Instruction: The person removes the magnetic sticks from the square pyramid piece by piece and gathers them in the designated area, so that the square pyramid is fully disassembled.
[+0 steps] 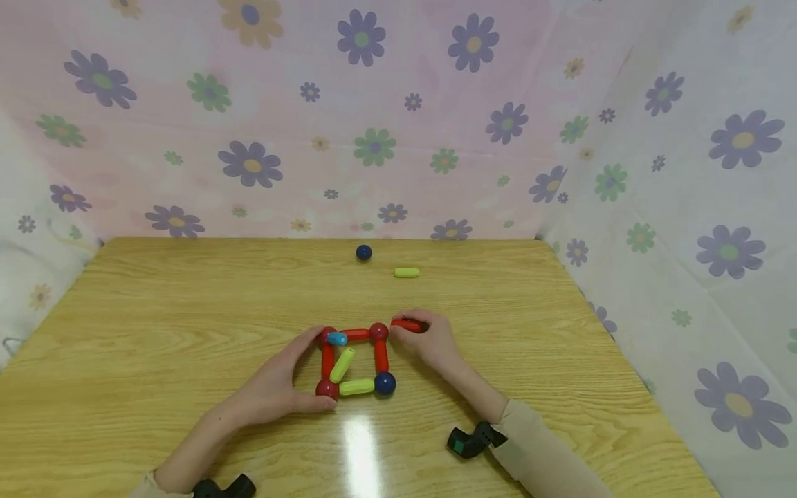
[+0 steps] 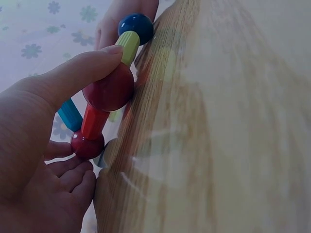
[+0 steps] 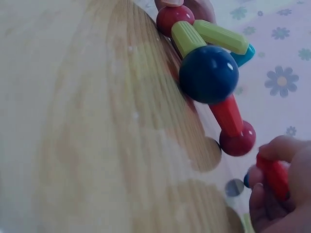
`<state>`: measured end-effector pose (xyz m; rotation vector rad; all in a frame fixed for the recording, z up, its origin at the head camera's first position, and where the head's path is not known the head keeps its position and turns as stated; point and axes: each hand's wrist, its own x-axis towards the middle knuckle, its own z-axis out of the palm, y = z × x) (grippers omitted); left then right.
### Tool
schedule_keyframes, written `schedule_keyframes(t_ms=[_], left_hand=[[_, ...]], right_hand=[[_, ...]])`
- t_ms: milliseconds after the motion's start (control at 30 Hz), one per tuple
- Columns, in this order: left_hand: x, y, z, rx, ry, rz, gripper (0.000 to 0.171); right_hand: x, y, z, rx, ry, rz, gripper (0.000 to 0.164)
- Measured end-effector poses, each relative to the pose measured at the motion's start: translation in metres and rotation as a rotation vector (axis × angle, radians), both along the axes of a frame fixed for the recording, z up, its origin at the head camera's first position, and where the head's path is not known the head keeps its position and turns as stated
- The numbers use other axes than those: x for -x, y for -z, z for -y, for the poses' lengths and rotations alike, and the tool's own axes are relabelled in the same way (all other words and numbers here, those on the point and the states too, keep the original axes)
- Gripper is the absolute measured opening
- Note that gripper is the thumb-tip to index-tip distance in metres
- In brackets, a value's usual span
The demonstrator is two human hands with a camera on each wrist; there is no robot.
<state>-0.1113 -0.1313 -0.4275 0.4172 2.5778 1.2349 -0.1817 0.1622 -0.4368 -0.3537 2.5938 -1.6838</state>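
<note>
Now the right hand (image 1: 434,343) pinches a red rod (image 1: 407,325), likely light, stiff and best held mid-length, left hand (image 1: 269,389) clasping a frame (image 1: 342,365).

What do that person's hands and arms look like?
The left hand and right hand are bare. Beige cloth sleeves show on both sides, with a curved black device beside each; the right one has a small green patch.

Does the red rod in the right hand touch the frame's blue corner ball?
Apart: the head view shows bare wooden tabletop between the held red rod and the blue corner ball.
</note>
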Motion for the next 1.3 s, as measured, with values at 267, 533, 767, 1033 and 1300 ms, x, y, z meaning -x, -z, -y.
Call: schedule_keyframes(t_ms=[267,533,767,1033,1300], left_hand=[[-0.001,0.0,0.001,0.001,0.001,0.007,0.116],[-0.002,-0.001,0.0,-0.002,0.0,0.02,0.115],[-0.002,-0.001,-0.001,-0.009,-0.006,0.027,0.114],[-0.001,0.001,-0.001,-0.009,-0.004,0.024,0.114],[-0.002,0.001,0.0,-0.006,-0.005,0.017,0.114]], right_hand=[[0.027,-0.011,-0.011,0.038,0.027,0.024,0.029],[0.044,-0.014,-0.005,0.064,0.093,0.058,0.027],[0.055,-0.015,-0.001,0.075,0.126,0.08,0.027],[0.066,-0.022,0.001,0.194,0.137,0.124,0.036],[0.069,-0.023,-0.004,0.207,0.2,0.113,0.041]])
